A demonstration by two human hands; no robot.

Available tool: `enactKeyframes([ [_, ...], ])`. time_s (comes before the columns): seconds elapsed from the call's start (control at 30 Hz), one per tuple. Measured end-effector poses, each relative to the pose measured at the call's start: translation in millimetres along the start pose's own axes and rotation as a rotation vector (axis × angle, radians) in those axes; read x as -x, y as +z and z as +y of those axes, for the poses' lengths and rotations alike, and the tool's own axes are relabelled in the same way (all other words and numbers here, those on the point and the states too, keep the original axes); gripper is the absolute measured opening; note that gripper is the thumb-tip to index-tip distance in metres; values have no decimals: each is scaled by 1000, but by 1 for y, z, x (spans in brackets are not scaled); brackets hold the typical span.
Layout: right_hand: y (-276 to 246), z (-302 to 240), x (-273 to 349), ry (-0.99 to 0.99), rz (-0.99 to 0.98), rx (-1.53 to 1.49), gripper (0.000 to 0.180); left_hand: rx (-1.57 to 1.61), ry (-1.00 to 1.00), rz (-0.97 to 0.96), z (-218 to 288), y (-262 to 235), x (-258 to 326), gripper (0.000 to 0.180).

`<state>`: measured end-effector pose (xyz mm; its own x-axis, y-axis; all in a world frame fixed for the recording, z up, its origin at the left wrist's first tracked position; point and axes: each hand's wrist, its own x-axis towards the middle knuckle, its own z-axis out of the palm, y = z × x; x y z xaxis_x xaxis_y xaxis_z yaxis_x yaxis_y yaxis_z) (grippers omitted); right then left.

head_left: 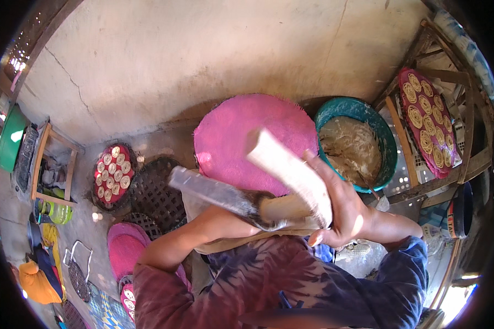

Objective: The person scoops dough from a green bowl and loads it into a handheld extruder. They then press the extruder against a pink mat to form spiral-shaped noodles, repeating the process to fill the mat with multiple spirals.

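In front of my body is a wooden hand tool, perhaps a press, with a pale, curved wooden bar (291, 175) and a greyish flat arm (211, 190) joined at a rounded wooden part. My right hand (343, 205) is closed around the pale bar's near end, fingers on its far side and thumb below. My left forearm reaches under the greyish arm; that hand is hidden behind the tool, so its grip does not show. Beyond the tool lies a round pink mat (247, 126) with a frayed edge, its visible surface bare. The bar's upper end is slightly blurred.
Right of the mat stands a teal tub (388, 148) of wet beige dough (348, 145). A wooden rack (469, 131) holds a pink mat of coiled dough strands (425, 120). Leftward are another mat of coils (113, 175), a dark lattice tray (156, 189) and stacked pink mats (127, 249).
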<state>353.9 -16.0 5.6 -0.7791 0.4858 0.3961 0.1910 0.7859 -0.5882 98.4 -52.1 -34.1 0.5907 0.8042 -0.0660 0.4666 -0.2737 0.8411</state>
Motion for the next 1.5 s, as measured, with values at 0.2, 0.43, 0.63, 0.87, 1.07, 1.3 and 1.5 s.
enactKeyframes([
  [0.2, 23, 2, -2, 52, -56, -159, 100, 443, 58, -83, 6, 11, -7, 65],
  [0.43, -15, 41, 27, 619, -609, -1364, 126, 250, 403, -31, 1, -28, -23, 64],
  [0.63, -18, 45, 32, 794, -578, -1526, 144, 1481, 819, 100, 27, -101, -72, 90],
  [0.87, -27, 70, -7, 1110, -379, -1267, 119, 1970, 712, 54, -84, -94, -135, 89],
  [1.07, -26, 69, -41, 1280, -425, -827, 94, 2113, 1009, 11, -154, -56, -151, 50],
  [1.3, -25, 39, -69, 1097, -458, -657, 74, 1922, 1038, 299, -130, -94, -112, 50],
  [1.5, -44, 12, -65, 1157, -358, -562, 77, 1968, 1034, 346, -105, -75, -115, 47],
])
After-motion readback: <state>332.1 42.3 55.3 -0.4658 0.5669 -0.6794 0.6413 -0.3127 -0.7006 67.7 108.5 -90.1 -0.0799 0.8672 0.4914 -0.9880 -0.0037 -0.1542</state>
